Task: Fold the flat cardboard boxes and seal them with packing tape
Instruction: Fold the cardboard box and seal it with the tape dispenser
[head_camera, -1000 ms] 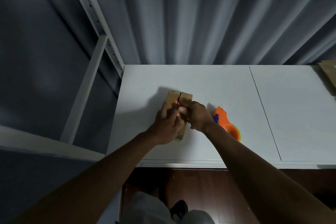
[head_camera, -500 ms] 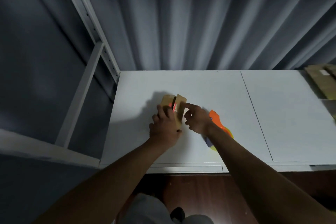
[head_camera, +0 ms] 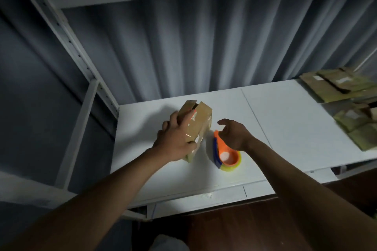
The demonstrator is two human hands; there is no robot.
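Cardboard box (head_camera: 199,122) in left hand (head_camera: 175,140) — tape dispenser (head_camera: 224,154) beside

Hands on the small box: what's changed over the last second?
The right hand has let go of the cardboard box and now hovers open over the tape dispenser. The left hand still grips the box, now tilted. The dispenser stays on the table.

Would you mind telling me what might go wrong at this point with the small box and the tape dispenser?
The small brown cardboard box is held only by the left hand, and its top flaps show a dark gap, so they may spring apart before taping. The right hand hovers open over the orange tape dispenser; in this dim light it might catch the dispenser's blade end.
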